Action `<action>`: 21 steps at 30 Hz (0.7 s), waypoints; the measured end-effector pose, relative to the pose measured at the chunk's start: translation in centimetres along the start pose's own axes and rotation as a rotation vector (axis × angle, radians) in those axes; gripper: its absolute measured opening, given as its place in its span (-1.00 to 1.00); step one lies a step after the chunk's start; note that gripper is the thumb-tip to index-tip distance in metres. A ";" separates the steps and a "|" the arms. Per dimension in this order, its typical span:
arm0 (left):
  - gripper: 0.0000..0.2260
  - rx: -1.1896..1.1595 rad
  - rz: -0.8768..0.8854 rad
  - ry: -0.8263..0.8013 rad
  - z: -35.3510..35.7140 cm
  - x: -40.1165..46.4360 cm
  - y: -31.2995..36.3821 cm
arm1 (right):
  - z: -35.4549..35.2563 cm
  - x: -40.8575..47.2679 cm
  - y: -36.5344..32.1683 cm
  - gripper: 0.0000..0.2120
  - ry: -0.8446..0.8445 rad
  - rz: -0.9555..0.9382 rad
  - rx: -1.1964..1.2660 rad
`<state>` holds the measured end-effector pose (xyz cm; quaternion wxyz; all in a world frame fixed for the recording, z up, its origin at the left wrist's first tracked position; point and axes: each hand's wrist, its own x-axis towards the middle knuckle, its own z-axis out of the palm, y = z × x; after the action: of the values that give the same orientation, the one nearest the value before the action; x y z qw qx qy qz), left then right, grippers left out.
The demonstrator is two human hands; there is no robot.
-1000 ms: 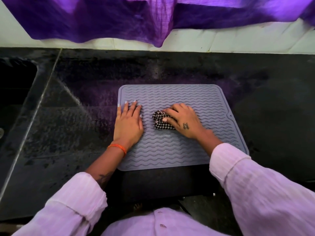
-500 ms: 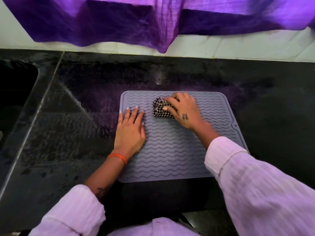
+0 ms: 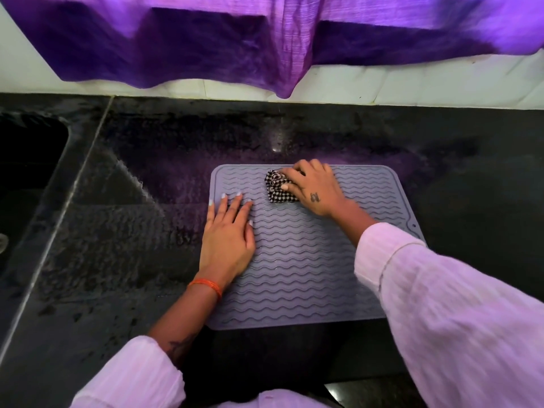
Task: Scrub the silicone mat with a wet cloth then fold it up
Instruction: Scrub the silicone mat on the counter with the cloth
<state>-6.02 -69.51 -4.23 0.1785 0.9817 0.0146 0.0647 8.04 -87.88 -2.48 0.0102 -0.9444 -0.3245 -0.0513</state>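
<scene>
Scrub step: right hand (image 3: 316, 188) clutches cloth (image 3: 278, 188) at mat (image 3: 300, 266) far edge. Left hand (image 3: 228, 241) spread flat, pinning mat's left side. Next: cover remaining ridges.

The silicone mat (image 3: 309, 260) lies on the worktop (image 3: 471, 187); the cloth (image 3: 278, 187) sits at its 12 o'clock edge, the sink (image 3: 29, 172) at 9 o'clock.

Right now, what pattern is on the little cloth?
Black-and-white checks on the cloth, bunched under the right hand; the head view shows it.
</scene>
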 end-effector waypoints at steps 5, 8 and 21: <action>-0.51 -0.010 -0.003 0.017 0.0 0.0 0.1 | -0.5 2.1 1.1 -0.62 0.145 0.077 0.044; -0.52 -0.018 -0.002 0.017 0.0 -0.1 0.1 | 0.9 1.4 0.3 -0.59 0.080 0.100 -0.027; -0.52 -0.028 0.000 0.022 -0.1 0.0 0.0 | -0.5 3.1 2.4 -0.64 -0.026 0.234 0.174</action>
<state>-6.05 -69.52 -4.10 0.1919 0.9784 0.0158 0.0758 11.87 -87.92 -1.65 0.0938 -0.9720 -0.2153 -0.0094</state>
